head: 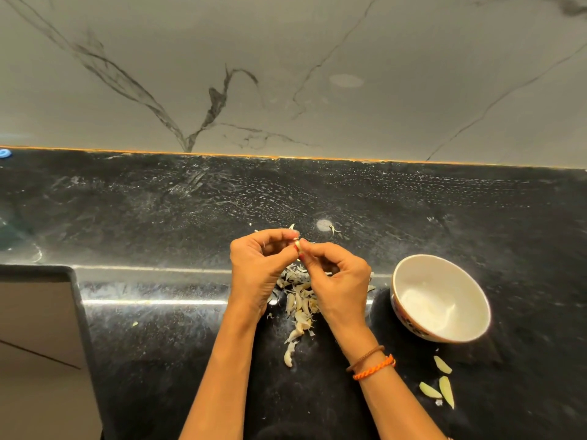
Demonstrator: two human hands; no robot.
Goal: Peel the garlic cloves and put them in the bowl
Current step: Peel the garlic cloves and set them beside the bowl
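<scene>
Black speckled counter (158, 360) under a grey veined wall (286, 74). Left hand (257, 268) and right hand (340, 281) pinch one garlic clove (297, 246) between fingertips above a heap of peels (298, 303). White bowl (441, 296) stands right of them; three loose cloves (440, 384) lie toward the counter's front edge.

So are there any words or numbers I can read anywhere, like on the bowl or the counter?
None: no words or numbers can be read.
The bowl has a painted pattern on its outer wall, not letters.
The black counter has only pale specks.
The wall has only dark veins.
The small blue thing at the far left edge is too cut off to tell.
</scene>
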